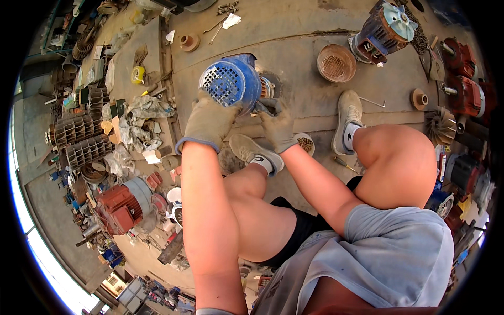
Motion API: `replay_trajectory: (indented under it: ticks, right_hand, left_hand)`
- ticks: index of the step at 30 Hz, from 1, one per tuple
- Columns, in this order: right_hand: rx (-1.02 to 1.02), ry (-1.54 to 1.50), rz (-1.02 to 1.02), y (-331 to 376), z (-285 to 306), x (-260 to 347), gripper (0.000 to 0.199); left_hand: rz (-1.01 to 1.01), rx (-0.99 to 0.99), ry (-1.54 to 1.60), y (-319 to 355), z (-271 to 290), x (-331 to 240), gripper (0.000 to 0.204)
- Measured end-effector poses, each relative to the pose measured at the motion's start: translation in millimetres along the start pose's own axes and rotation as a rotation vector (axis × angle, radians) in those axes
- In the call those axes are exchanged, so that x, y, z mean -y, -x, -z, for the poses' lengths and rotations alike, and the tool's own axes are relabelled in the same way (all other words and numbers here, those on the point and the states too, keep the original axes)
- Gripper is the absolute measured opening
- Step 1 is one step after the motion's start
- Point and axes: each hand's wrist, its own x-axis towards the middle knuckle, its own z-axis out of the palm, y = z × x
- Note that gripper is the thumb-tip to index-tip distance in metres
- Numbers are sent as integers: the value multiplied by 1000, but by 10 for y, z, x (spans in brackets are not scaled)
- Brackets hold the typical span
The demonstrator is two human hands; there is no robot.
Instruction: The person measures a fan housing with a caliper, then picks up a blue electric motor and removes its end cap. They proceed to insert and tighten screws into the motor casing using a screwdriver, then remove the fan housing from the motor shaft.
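A blue electric motor (239,84) with a perforated fan cover sits on the floor in front of me, copper windings showing at its right end. My left hand (211,116), in a tan work glove, grips the near side of the cover, with its fingertips partly hidden against it. My right hand (278,126), gloved too and dark at the fingertips, has its fingers curled on the motor's lower right edge. Below that hand, by my shoe, stands a small white bowl (311,137) of small brownish parts.
A brown metal bowl (336,63) and an upright motor with a pale blue fan (399,22) stand at far right. A screwdriver (345,165) and a bent rod (374,102) lie near my feet. Red motors (464,95) line the right; metal parts and plastic bags (140,123) clutter the left.
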Motion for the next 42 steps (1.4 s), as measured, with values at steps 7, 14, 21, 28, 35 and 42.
replay_trajectory:
  ticks: [7, 14, 21, 28, 35, 42]
  right_hand:
    - [27, -29, -89, -37, 4, 259, 27]
    - [88, 137, -214, -85, 66, 498, 20]
    - [127, -13, -197, -104, 56, 287, 25]
    - [99, -67, -83, -75, 38, 85, 38]
    - [118, 129, -135, -35, 76, 367, 32]
    - [48, 327, 2, -75, 61, 498, 22]
  left_hand:
    - [-58, -46, 91, 17, -75, 150, 86]
    - [-30, -36, 55, -14, -104, 143, 83]
    - [-51, -60, 59, -16, -152, 136, 84]
    - [-63, -42, 54, -8, -132, 106, 91]
    - [-70, -41, 113, -24, -177, 196, 91]
    - [-118, -57, 77, -51, -183, 224, 89]
